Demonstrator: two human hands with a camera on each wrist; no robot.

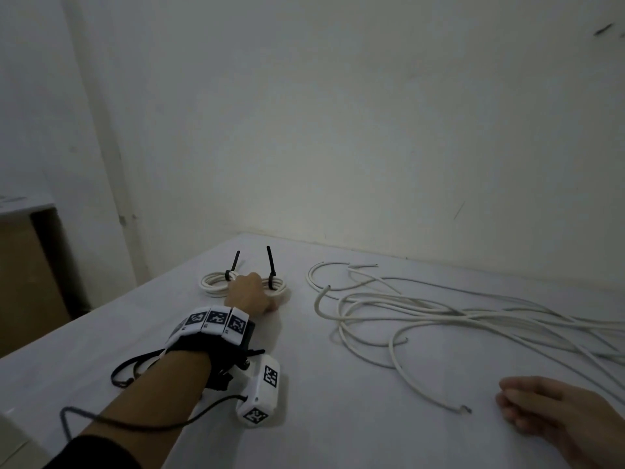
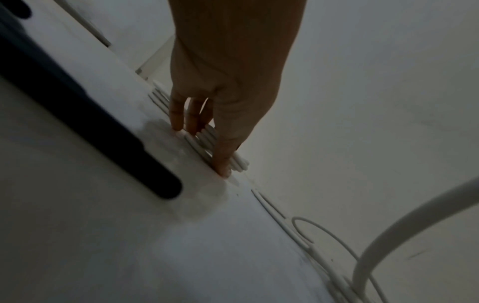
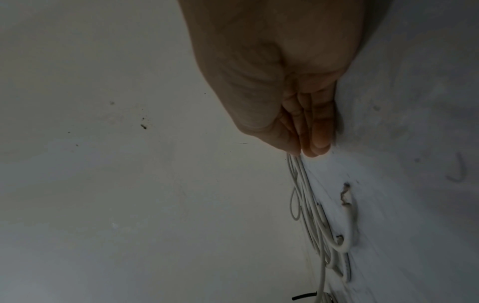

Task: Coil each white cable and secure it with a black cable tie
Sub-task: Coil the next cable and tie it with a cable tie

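Two coiled white cables lie at the far side of the white table (image 1: 338, 418), each with a black cable tie standing up: the left coil (image 1: 212, 283) with its tie (image 1: 234, 264), the right coil (image 1: 279, 286) with its tie (image 1: 270, 262). My left hand (image 1: 252, 289) reaches between them. In the left wrist view its straight fingers (image 2: 178, 114) rest on a coil (image 2: 207, 137), gripping nothing. Several loose white cables (image 1: 422, 313) sprawl to the right. My right hand (image 1: 527, 407) rests on the table near a frayed cable end (image 1: 465, 408), fingers (image 3: 320, 131) loosely curled and empty.
A plain wall (image 1: 338, 130) rises directly behind the table. The table's left edge runs diagonally, with a brown cabinet (image 1: 27, 275) beyond it. A black wire (image 1: 135, 423) trails from the left wrist unit (image 1: 262, 390).
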